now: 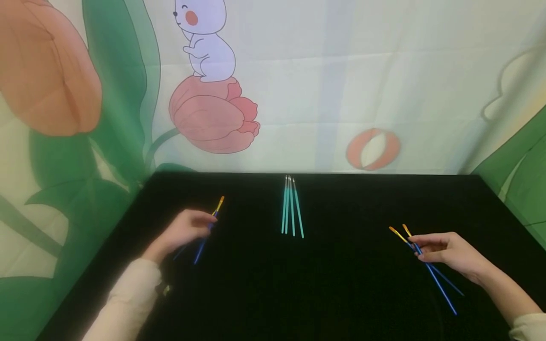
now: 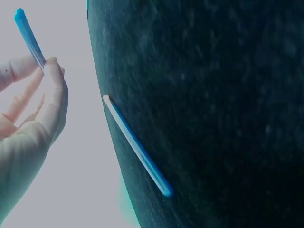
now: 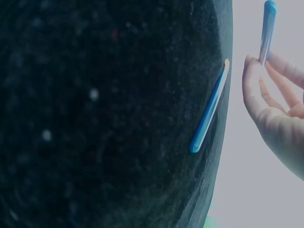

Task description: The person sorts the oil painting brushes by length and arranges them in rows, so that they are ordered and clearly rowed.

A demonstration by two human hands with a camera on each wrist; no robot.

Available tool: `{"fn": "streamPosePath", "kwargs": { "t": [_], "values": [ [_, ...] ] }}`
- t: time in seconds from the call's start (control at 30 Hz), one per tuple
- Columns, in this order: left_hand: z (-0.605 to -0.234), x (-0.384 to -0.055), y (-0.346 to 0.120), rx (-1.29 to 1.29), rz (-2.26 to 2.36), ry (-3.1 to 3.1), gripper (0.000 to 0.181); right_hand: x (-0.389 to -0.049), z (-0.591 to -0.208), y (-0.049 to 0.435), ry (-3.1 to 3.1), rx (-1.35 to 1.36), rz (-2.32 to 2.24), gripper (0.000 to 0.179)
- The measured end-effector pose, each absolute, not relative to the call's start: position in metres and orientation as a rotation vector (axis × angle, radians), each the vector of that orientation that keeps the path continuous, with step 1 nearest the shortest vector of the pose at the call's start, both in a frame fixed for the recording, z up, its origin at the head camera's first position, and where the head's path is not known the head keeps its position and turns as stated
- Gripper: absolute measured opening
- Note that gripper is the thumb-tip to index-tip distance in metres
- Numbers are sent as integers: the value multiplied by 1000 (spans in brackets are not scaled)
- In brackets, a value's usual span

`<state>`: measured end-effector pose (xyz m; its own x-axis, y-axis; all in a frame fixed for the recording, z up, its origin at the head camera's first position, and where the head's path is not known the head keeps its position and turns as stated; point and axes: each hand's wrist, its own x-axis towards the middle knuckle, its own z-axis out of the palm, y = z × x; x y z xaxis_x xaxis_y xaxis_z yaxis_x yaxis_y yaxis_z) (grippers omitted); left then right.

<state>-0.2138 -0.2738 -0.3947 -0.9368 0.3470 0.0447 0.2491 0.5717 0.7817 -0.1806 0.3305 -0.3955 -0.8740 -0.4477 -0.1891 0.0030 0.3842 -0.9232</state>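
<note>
From the head, eight paintbrushes show at a black table (image 1: 298, 284): four blue and four teal. The four teal paintbrushes (image 1: 292, 208) lie in a narrow fan near the middle of the far edge, tips toward that edge. Toward the left edge, the left hand (image 1: 187, 229) pinches one blue paintbrush (image 1: 200, 252), yellow ferrule up; a second blue paintbrush (image 1: 181, 252) lies just beneath. Toward the right edge, the right hand (image 1: 450, 248) pinches a third blue paintbrush (image 1: 441, 289), which crosses over a fourth blue paintbrush (image 1: 445, 279) lying below. Two pale sleeves (image 1: 132, 289) show, and a printed cloth (image 1: 290, 104) hangs past the far edge.

From the left wrist, thumb and fingers grip one blue handle, with one brush on the surface close to its edge.

From the right wrist, the same count: one brush gripped, one lying near the edge.
</note>
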Motion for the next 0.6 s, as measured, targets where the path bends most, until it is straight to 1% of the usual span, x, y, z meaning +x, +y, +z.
{"fn": "streamPosePath", "kwargs": {
  "t": [0.37,0.6],
  "values": [
    [-392,-205,-259,543,1261,2691,34,-178,-396,324,2255,-342,-1490,43],
    [-392,-200,-248,576,1281,2634,34,-175,-395,320,2273,-386,-1495,40]
  ]
}}
